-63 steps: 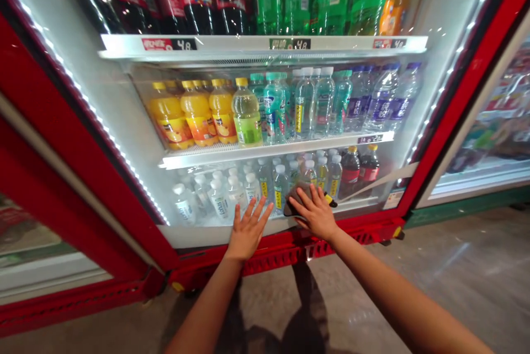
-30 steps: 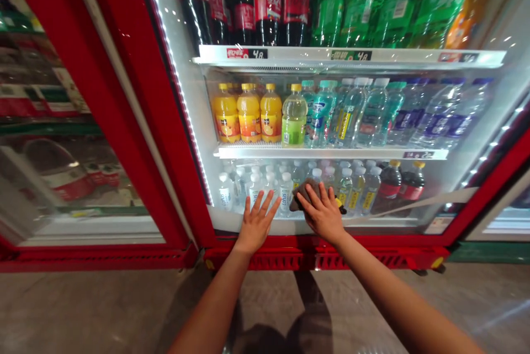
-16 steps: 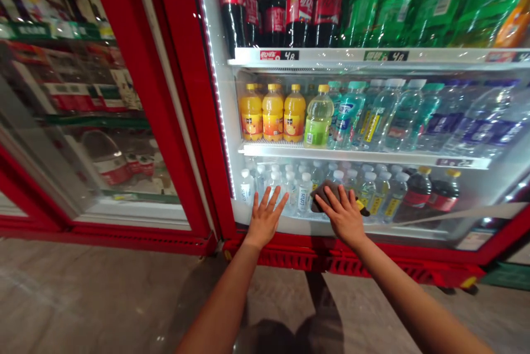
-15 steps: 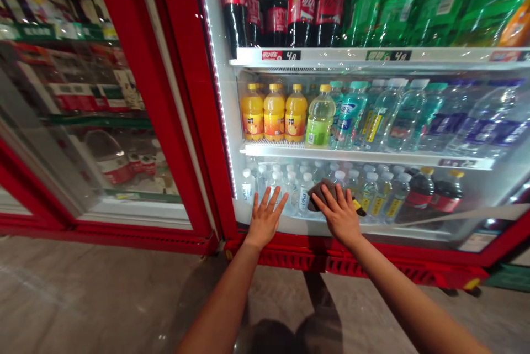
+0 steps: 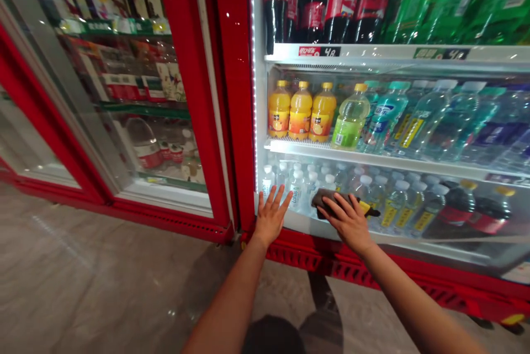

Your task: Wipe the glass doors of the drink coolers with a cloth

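My right hand (image 5: 350, 224) presses a dark grey cloth (image 5: 333, 202) against the lower glass of a red-framed drinks cooler door (image 5: 414, 216). A small yellow and black piece (image 5: 366, 210) shows past the cloth's right end, and I cannot tell what it is. My left hand (image 5: 271, 218) lies flat on the same glass with its fingers spread, holding nothing, close to the door's red side post (image 5: 238, 94). Small water bottles (image 5: 298, 191) stand on the bottom shelf behind the glass, just beyond both hands.
Cola bottles (image 5: 342, 11), green soda bottles (image 5: 414, 11) and orange juice bottles (image 5: 300, 111) fill the upper shelves. A neighbouring glass door (image 5: 136, 122) stands to the left. A red base rail (image 5: 331, 265) runs below, above a grey floor (image 5: 83, 271).
The view has swung left, bringing the door's red post close to my left hand. Both hands now sit nearer that post on the glass, and the cloth has travelled with my right hand.
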Tool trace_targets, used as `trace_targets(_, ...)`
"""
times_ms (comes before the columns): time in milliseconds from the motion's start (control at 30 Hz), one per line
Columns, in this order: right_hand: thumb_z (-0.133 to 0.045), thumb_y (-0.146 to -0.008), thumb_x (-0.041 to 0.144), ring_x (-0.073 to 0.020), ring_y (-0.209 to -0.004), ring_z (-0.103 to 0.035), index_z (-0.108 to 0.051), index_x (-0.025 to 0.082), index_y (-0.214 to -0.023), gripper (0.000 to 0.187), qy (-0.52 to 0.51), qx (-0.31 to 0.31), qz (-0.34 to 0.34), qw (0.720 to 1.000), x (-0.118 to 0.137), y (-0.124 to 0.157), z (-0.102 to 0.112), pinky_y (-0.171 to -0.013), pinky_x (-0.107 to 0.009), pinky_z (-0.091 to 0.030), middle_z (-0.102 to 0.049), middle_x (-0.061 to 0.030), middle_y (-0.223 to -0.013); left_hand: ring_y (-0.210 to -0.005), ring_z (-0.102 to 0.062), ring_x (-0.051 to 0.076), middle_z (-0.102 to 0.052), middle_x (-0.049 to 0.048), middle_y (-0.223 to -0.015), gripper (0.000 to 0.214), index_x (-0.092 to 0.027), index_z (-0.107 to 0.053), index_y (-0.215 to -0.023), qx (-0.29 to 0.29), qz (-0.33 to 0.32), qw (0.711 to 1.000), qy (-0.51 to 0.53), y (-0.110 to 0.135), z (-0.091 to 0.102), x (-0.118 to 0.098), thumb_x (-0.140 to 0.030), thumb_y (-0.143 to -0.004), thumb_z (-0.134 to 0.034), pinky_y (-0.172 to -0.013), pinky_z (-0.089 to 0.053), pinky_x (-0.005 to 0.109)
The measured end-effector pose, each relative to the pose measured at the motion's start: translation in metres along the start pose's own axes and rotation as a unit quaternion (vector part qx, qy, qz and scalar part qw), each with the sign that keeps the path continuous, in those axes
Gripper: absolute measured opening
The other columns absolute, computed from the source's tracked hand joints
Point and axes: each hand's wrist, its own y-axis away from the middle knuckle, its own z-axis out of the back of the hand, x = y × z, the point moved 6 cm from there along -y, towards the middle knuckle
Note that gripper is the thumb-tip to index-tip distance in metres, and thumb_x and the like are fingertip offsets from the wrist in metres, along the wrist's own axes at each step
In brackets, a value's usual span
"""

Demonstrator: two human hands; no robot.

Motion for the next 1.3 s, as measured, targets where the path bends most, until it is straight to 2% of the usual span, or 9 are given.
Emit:
trace_targets(133, -0.058, -0.096, 0.017, -0.0257, -0.152, -0.030, -0.053, 0.034, -0.147, 0.054, -0.017, 0.015, 0.015, 1.000, 0.046, -0.040, -0.019, -0.128, -0.054, -0.012, -0.049, 0.0016, -0.156, -0.159, -0.008, 0.026, -0.027, 0.0109, -0.168, 0.078, -0.019, -0.019, -0.162, -0.006, 0.028, 1.000, 0.004, 0.007, -0.003, 0.005, -0.022, -0.094, -0.054, -0.127, 0.001, 0.059)
trace_targets(233, -0.054, -0.098, 0.019, -0.0232, -0.153, -0.028, -0.053, 0.030, -0.147, 0.050, -0.037, 0.041, 0.080, 0.995, 0.071, -0.030, -0.030, -0.129, -0.049, -0.009, -0.044, 0.0035, -0.160, -0.159, -0.007, 0.026, -0.027, 0.0139, -0.167, 0.078, -0.011, -0.015, -0.162, 0.007, 0.044, 0.999, 0.004, 0.013, -0.005, 0.011, -0.022, -0.094, -0.051, -0.128, -0.005, 0.058)
trace_targets(333, -0.051, -0.099, 0.019, -0.0207, -0.153, -0.029, -0.055, 0.030, -0.144, 0.047, -0.043, 0.053, 0.122, 0.990, 0.066, -0.008, -0.026, -0.130, -0.046, -0.005, -0.045, 0.0051, -0.159, -0.159, -0.006, 0.027, -0.025, 0.0139, -0.168, 0.082, -0.011, -0.014, -0.162, 0.021, 0.063, 0.998, 0.005, 0.017, -0.002, 0.025, -0.022, -0.091, -0.054, -0.128, -0.007, 0.059)
trace_targets(467, -0.051, -0.094, 0.011, -0.0229, -0.156, -0.021, -0.052, 0.032, -0.147, 0.057, -0.017, 0.047, 0.041, 0.998, 0.041, -0.027, -0.015, -0.129, -0.051, -0.005, -0.046, 0.0029, -0.159, -0.159, -0.007, 0.028, -0.022, 0.0133, -0.169, 0.084, -0.012, -0.013, -0.163, 0.019, 0.091, 0.996, 0.001, 0.018, 0.005, 0.048, -0.023, -0.090, -0.055, -0.128, -0.006, 0.059)
trace_targets(567, -0.051, -0.094, 0.009, -0.0253, -0.158, -0.013, -0.049, 0.032, -0.150, 0.061, 0.001, 0.015, -0.029, 0.999, 0.051, -0.063, -0.019, -0.128, -0.055, -0.003, -0.043, 0.0005, -0.160, -0.158, -0.006, 0.029, -0.020, 0.0156, -0.169, 0.087, -0.008, -0.014, -0.162, 0.011, 0.133, 0.991, 0.003, 0.020, 0.005, 0.059, -0.026, -0.090, -0.058, -0.128, -0.007, 0.059)
trace_targets(733, -0.050, -0.097, 0.017, -0.0223, -0.157, -0.015, -0.050, 0.030, -0.149, 0.053, -0.024, 0.043, 0.045, 0.998, 0.100, -0.062, -0.044, -0.129, -0.050, 0.000, -0.042, 0.0029, -0.161, -0.159, -0.006, 0.028, -0.021, 0.0168, -0.168, 0.085, -0.005, -0.015, -0.161, 0.026, 0.147, 0.989, 0.012, 0.032, -0.005, 0.058, -0.024, -0.089, -0.056, -0.129, -0.011, 0.055)
trace_targets(867, -0.048, -0.097, 0.015, -0.0197, -0.154, -0.024, -0.052, 0.030, -0.148, 0.053, -0.048, 0.072, 0.079, 0.993, 0.100, -0.034, -0.042, -0.129, -0.047, -0.005, -0.044, 0.0045, -0.159, -0.159, -0.005, 0.026, -0.021, 0.0153, -0.169, 0.084, -0.005, -0.015, -0.161, 0.031, 0.145, 0.989, 0.013, 0.042, -0.007, 0.060, -0.020, -0.088, -0.053, -0.129, -0.011, 0.054)
trace_targets(1100, -0.046, -0.094, 0.009, -0.0273, -0.158, -0.012, -0.045, 0.029, -0.153, 0.063, -0.039, 0.028, -0.043, 0.998, 0.106, -0.094, -0.042, -0.127, -0.058, -0.006, -0.038, -0.0014, -0.163, -0.158, -0.008, 0.027, -0.020, 0.0154, -0.168, 0.079, -0.007, -0.017, -0.161, 0.024, 0.185, 0.982, 0.012, 0.050, -0.016, 0.068, -0.015, -0.089, -0.048, -0.128, -0.010, 0.059)
trace_targets(1300, -0.046, -0.100, 0.018, -0.0205, -0.155, -0.024, -0.056, 0.028, -0.144, 0.047, -0.087, 0.038, 0.094, 0.991, 0.148, -0.080, -0.067, -0.129, -0.046, -0.001, -0.045, 0.0037, -0.159, -0.158, -0.006, 0.026, -0.018, 0.0163, -0.168, 0.077, -0.007, -0.014, -0.161, 0.027, 0.209, 0.977, 0.009, 0.060, -0.021, 0.066, -0.017, -0.092, -0.046, -0.128, -0.012, 0.059)
